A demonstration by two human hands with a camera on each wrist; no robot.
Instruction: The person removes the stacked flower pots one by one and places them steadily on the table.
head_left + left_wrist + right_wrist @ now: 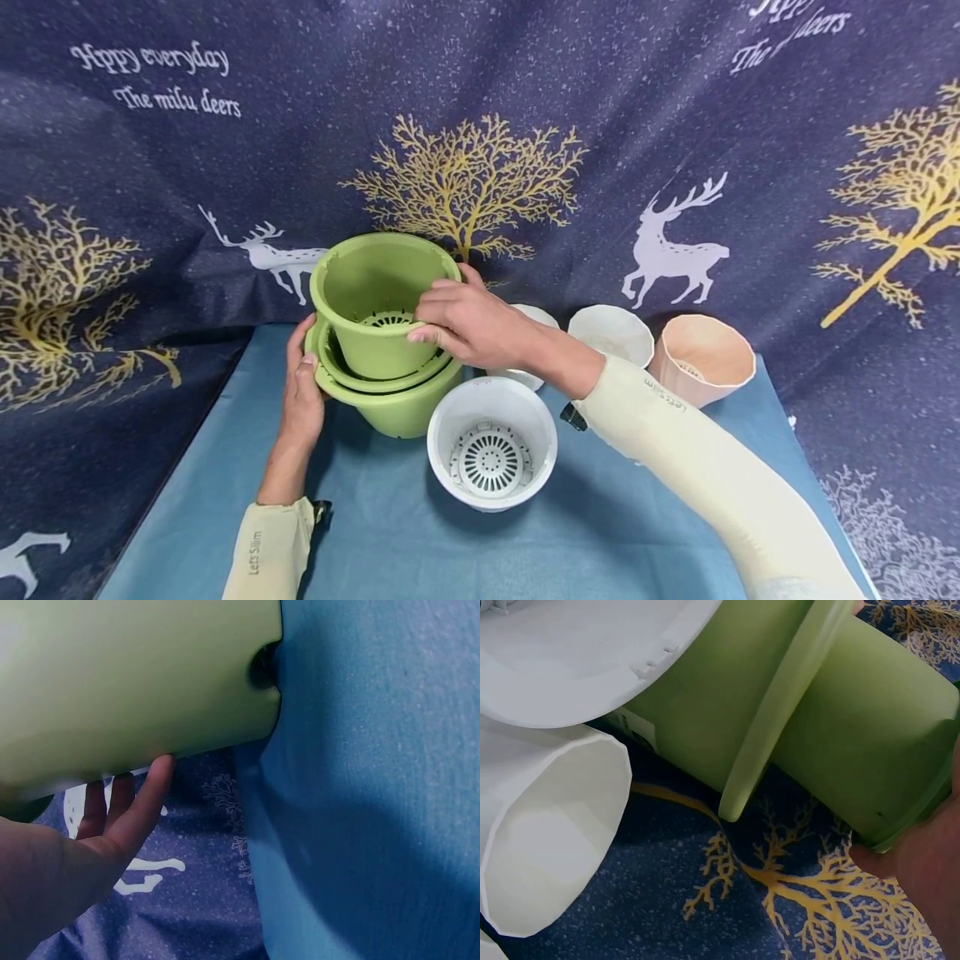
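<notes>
My right hand (465, 317) grips the right rim of a green flowerpot (375, 358), which stands tilted and partly inside a wider green pot (405, 412). A slotted base shows in the upper pot. Beneath it are two rim lines; I cannot tell whether a further pot is nested there. At the left side my left hand (300, 392) holds the wider pot, its thumb by the rim. In the left wrist view, its fingers (154, 787) touch the outer wall. The right wrist view shows the upper pot (870, 727) coming out of the wider one.
A white pot (491, 392) with a slotted base stands in front, close to the green ones. Behind my right forearm are white faceted pots (611, 321) and a pale pink pot (705, 350). A blue cloth (600, 533) covers the table; a patterned curtain (525, 75) hangs behind.
</notes>
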